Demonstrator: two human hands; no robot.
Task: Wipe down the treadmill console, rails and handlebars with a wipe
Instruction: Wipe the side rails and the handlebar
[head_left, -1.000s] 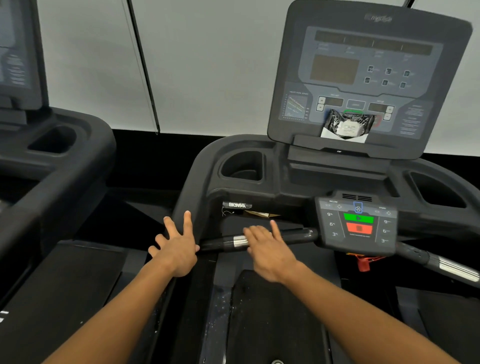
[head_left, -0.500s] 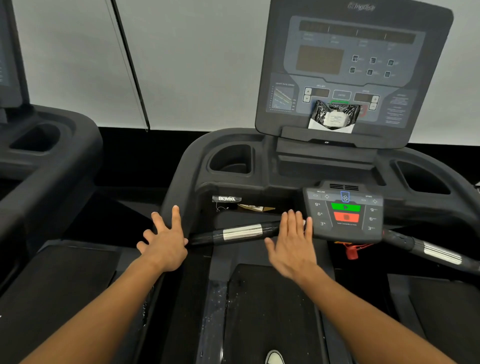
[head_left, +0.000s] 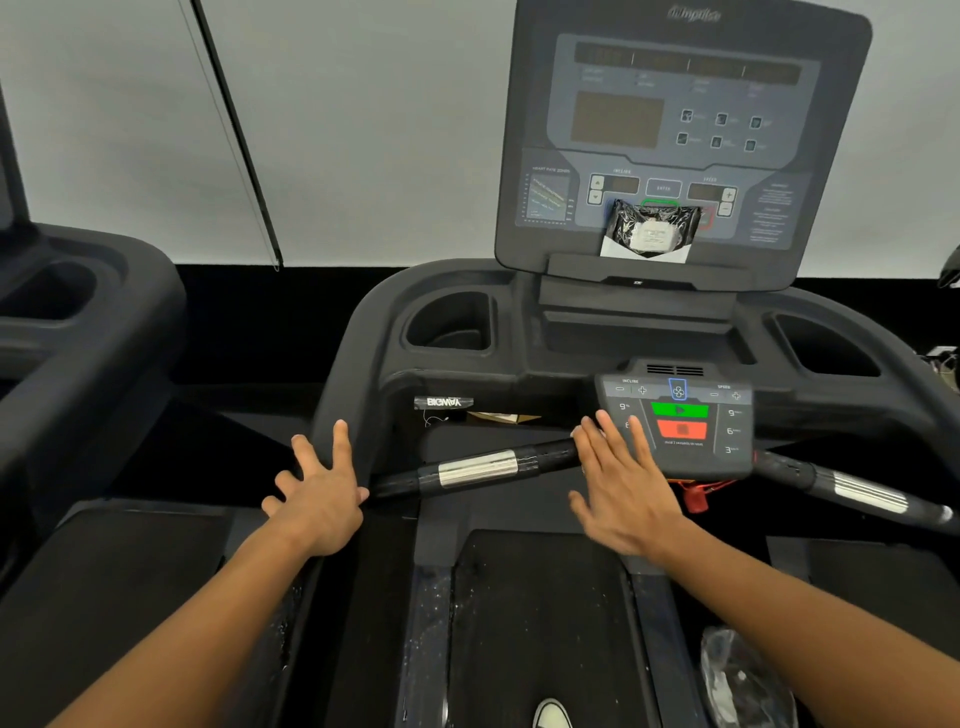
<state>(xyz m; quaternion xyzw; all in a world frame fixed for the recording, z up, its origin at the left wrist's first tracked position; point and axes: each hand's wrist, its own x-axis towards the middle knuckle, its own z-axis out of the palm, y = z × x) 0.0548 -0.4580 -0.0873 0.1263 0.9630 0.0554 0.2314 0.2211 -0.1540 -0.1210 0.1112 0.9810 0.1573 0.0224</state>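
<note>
Black wipe packet (head_left: 650, 228) blurred, hands (head_left: 623, 488) bare

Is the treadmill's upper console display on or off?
Off, as far as the view shows: the upper console display and its readout strip are dark, with no lit digits. Only printed labels and buttons show.

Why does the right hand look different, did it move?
Yes. The right hand slid rightward along the handlebar, off the silver sensor band and up to the small control panel, fingertips now at its left edge.
</note>
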